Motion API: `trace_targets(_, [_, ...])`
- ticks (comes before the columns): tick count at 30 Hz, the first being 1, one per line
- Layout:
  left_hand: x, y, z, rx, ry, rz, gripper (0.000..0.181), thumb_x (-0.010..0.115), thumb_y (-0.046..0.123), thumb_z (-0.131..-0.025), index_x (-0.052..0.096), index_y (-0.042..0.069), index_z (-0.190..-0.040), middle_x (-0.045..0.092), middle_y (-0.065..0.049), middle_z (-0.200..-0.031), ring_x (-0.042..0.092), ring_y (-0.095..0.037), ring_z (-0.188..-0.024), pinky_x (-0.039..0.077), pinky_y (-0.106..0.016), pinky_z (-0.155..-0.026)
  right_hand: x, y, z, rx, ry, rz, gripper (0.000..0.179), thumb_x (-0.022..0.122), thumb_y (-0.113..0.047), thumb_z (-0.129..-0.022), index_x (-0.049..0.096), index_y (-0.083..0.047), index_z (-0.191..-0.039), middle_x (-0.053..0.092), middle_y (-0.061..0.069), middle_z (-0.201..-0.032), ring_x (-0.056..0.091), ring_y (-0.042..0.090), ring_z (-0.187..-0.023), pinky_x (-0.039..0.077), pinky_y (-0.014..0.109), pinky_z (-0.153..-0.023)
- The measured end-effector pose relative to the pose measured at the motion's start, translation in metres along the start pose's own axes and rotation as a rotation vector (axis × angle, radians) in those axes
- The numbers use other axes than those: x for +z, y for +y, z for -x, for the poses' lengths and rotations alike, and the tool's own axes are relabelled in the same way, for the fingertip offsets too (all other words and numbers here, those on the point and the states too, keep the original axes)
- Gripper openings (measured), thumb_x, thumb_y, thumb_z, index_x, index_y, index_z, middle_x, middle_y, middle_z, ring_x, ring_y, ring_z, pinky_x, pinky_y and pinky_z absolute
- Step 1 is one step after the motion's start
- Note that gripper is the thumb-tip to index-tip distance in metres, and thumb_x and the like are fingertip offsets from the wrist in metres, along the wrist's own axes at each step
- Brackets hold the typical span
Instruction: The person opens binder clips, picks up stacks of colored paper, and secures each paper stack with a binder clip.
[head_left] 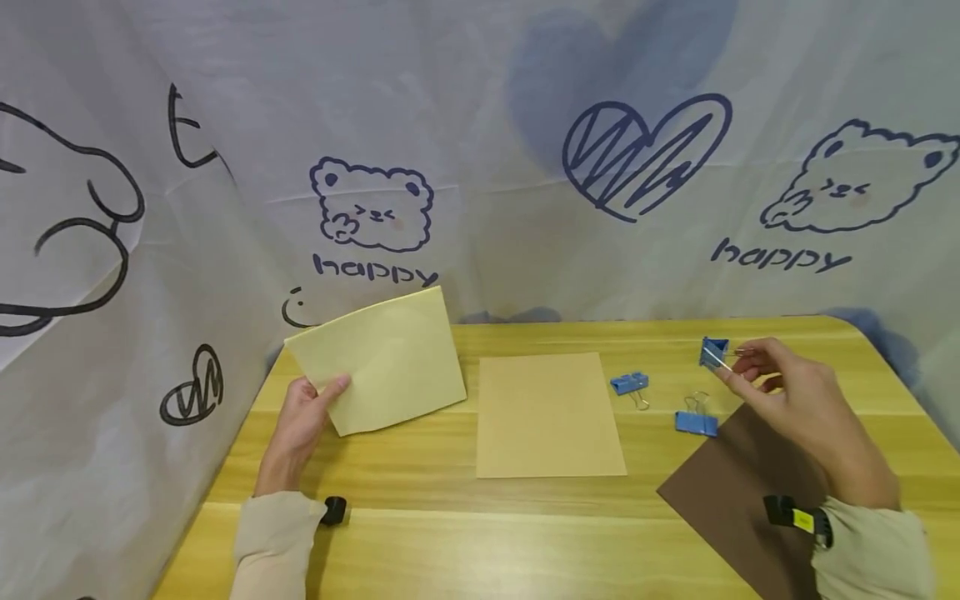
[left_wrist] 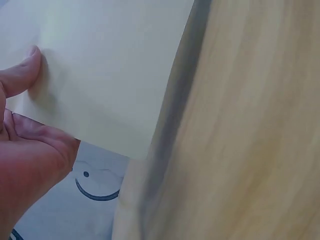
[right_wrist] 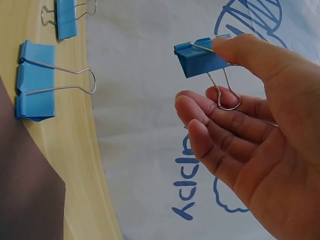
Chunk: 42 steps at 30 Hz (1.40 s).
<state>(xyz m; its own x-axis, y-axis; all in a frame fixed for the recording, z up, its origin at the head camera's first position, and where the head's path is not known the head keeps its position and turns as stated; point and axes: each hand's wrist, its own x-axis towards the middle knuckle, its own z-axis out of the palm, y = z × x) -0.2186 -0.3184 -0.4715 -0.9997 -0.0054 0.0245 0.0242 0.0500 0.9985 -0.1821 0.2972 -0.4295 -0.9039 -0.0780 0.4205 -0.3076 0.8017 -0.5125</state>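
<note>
My left hand (head_left: 303, 417) grips a pale yellow sheet of paper (head_left: 390, 358) by its lower left edge, thumb on the front face, and holds it up off the table. In the left wrist view the thumb presses on the same paper (left_wrist: 110, 65). Above the table at the right, my right hand (head_left: 798, 400) holds a blue binder clip (head_left: 713, 352) by its wire handles. The right wrist view shows the thumb on one handle of that clip (right_wrist: 202, 60), while the other handle reaches down by the fingers.
Two more blue binder clips, one (head_left: 630, 382) beside a tan sheet (head_left: 551, 417) and one (head_left: 696, 423) nearer the right hand, lie on the wooden table (head_left: 420, 533). A dark brown sheet (head_left: 742, 492) lies under the right forearm. A printed white cloth (head_left: 480, 208) hangs behind.
</note>
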Motion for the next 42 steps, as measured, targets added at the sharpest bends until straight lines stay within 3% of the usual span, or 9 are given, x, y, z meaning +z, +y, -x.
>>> trace_targets(7, [0.004,0.01,0.0,0.045,-0.026,-0.052,0.018,0.062,0.021,-0.105,0.065,0.01,-0.119,0.074,0.005,-0.103,0.072,-0.015,-0.09,0.061,-0.035,-0.076,-0.002,0.005,0.003,0.019,-0.046,-0.001,0.034,0.08,-0.021,-0.092,0.062,0.003,-0.109,0.069,0.012,-0.091,0.061,0.004,-0.073,0.044,0.004,-0.064])
trace_targets(16, [0.019,0.016,0.0,0.007,-0.054,-0.084,0.025,0.062,0.02,-0.105,0.063,0.003,-0.122,0.073,0.002,-0.099,0.073,-0.018,-0.086,0.061,-0.038,-0.075,0.005,-0.001,0.001,0.094,-0.138,-0.137,0.032,0.076,-0.028,-0.095,0.067,-0.001,-0.111,0.07,0.011,-0.098,0.062,-0.001,-0.077,0.049,0.01,-0.067])
trace_targets(27, [0.025,0.015,-0.001,0.033,-0.067,-0.067,0.012,0.061,0.015,-0.105,0.068,0.01,-0.114,0.072,0.0,-0.095,0.072,-0.018,-0.081,0.061,-0.036,-0.07,0.008,-0.001,0.003,0.098,-0.127,-0.091,0.033,0.08,-0.026,-0.092,0.067,0.0,-0.108,0.07,0.009,-0.093,0.059,0.002,-0.073,0.048,0.013,-0.063])
trace_targets(30, [0.025,0.015,0.0,0.066,-0.057,-0.097,0.017,0.062,0.015,-0.105,0.069,0.005,-0.116,0.072,0.002,-0.098,0.071,-0.016,-0.082,0.061,-0.034,-0.07,0.008,0.0,0.002,0.105,-0.137,-0.084,0.034,0.08,-0.027,-0.091,0.067,0.0,-0.108,0.07,0.009,-0.094,0.06,0.002,-0.072,0.049,0.015,-0.062])
trace_targets(36, [0.024,0.014,0.0,0.156,-0.031,-0.217,0.031,0.06,0.013,-0.105,0.065,-0.012,-0.122,0.07,0.004,-0.108,0.058,-0.01,-0.098,0.049,-0.023,-0.088,0.005,0.0,0.003,0.127,-0.145,-0.075,0.037,0.081,-0.029,-0.091,0.067,0.0,-0.11,0.071,0.009,-0.095,0.061,0.003,-0.073,0.05,0.015,-0.062])
trace_targets(39, [0.024,0.013,0.001,0.138,-0.021,-0.222,0.03,0.06,0.014,-0.106,0.066,-0.008,-0.124,0.069,0.001,-0.115,0.057,-0.011,-0.106,0.044,-0.026,-0.096,0.005,0.001,0.003,0.132,-0.149,-0.078,0.038,0.08,-0.029,-0.091,0.067,0.0,-0.11,0.071,0.009,-0.095,0.061,0.003,-0.073,0.051,0.016,-0.062])
trace_targets(42, [0.024,0.014,0.001,0.099,-0.021,-0.176,0.032,0.06,0.018,-0.106,0.065,-0.004,-0.128,0.067,0.003,-0.12,0.054,-0.014,-0.116,0.04,-0.037,-0.106,0.005,0.001,0.003,0.13,-0.16,-0.089,0.039,0.08,-0.031,-0.092,0.067,0.001,-0.111,0.071,0.01,-0.096,0.062,0.003,-0.074,0.051,0.015,-0.063])
